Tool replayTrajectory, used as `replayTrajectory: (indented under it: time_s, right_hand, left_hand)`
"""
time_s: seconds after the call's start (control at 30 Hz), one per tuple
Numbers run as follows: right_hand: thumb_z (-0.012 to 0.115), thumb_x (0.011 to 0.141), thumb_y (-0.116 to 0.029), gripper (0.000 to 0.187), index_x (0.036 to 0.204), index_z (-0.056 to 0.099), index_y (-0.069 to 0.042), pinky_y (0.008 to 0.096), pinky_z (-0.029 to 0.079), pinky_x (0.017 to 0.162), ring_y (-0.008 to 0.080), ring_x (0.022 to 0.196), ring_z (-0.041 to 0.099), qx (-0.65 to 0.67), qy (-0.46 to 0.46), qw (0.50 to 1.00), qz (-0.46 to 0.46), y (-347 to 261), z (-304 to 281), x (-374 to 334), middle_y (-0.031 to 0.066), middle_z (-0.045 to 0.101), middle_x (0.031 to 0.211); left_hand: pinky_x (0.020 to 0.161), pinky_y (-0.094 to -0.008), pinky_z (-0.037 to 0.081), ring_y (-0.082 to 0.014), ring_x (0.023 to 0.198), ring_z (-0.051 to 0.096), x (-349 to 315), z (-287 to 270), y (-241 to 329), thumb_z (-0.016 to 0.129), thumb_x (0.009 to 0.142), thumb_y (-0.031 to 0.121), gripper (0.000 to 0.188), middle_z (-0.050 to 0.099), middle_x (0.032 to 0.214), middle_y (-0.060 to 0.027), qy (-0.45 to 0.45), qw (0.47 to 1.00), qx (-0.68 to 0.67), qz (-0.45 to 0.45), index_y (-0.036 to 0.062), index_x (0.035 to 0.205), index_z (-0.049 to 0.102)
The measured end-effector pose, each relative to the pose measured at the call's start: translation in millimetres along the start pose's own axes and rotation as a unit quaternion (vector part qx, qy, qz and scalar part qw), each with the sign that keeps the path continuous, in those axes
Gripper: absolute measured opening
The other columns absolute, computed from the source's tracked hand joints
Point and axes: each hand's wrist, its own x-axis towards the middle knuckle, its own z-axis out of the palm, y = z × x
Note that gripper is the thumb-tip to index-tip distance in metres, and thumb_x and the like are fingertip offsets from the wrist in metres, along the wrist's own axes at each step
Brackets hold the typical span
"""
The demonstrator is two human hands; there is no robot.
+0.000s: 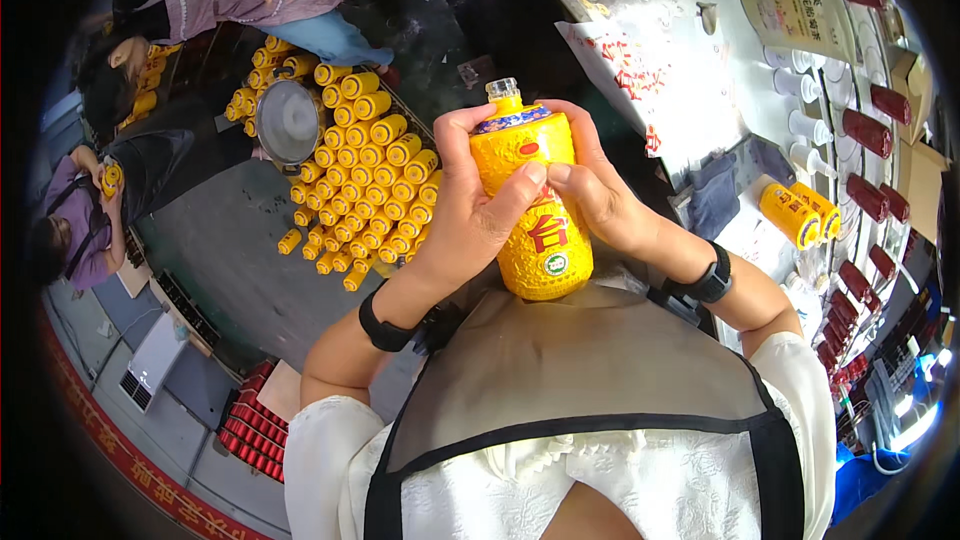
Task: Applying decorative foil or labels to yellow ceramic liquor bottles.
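Observation:
Between both my hands, in front of my apron, is a yellow embossed bottle (535,240) with red lettering and a clear glass mouth. A blue patterned band rings its shoulder. My left hand (488,202) wraps its left side, thumb lying on the front. From the right my right hand (605,195) grips it, with its thumb tip close to the left thumb. The bottle stands nearly upright, mouth pointing away from me. The fingers behind it are hidden.
At left, many similar yellow bottles (365,175) stand packed together beside a round grey stool (288,120). Two yellow bottles (800,212) lie on the right-hand worktable near a dark blue cloth (713,195). Dark red bottles (866,133) line the far right. Two other people are at the left.

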Motion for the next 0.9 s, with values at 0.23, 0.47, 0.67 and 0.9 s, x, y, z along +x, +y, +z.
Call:
replayTrajectory:
  time_s: [0.23, 0.47, 0.67, 0.9]
  right_hand:
    - [0.049, 0.096, -0.031, 0.058, 0.141, 0.021, -0.008, 0.0330, 0.044, 0.096, 0.0220, 0.113, 0.050, -0.005, 0.001, 1.000, 0.009, 9, -2, 1, 0.0160, 0.047, 0.122]
    - [0.052, 0.096, -0.031, 0.062, 0.144, 0.020, -0.007, 0.0304, 0.042, 0.098, 0.0221, 0.118, 0.049, 0.016, -0.026, 0.998, 0.053, 6, -9, 6, 0.0161, 0.046, 0.125]
    - [0.063, 0.089, -0.035, 0.077, 0.145, 0.017, -0.008, 0.0331, 0.046, 0.096, 0.0237, 0.115, 0.052, -0.050, -0.030, 0.997, 0.058, 2, -6, -1, 0.0163, 0.047, 0.126]
    - [0.062, 0.090, -0.035, 0.075, 0.145, 0.017, -0.009, 0.0332, 0.046, 0.095, 0.0230, 0.114, 0.053, -0.038, -0.033, 0.996, 0.080, 6, -6, -2, 0.0163, 0.048, 0.125]
  left_hand:
    - [0.094, -0.0324, 0.047, -0.0184, 0.110, 0.049, -3, -2, -12, 0.064, 0.089, 0.015, 0.053, 0.041, 0.120, -0.0148, 0.022, 0.999, 0.023, 0.000, 0.0029, 0.128, 0.029]
    - [0.090, -0.0315, 0.050, -0.0181, 0.106, 0.055, 1, -2, -10, 0.068, 0.088, 0.017, 0.056, 0.046, 0.118, -0.0152, 0.038, 0.994, -0.079, -0.064, 0.0034, 0.124, 0.029]
    - [0.085, -0.0319, 0.053, -0.0189, 0.102, 0.057, 1, 4, -10, 0.069, 0.082, 0.013, 0.056, 0.047, 0.115, -0.0157, 0.059, 0.993, -0.059, -0.080, 0.0032, 0.121, 0.030]
    - [0.090, -0.0321, 0.050, -0.0189, 0.107, 0.054, -3, 4, -20, 0.066, 0.086, 0.015, 0.053, 0.047, 0.118, -0.0145, 0.069, 0.991, -0.065, -0.098, 0.0043, 0.126, 0.033]
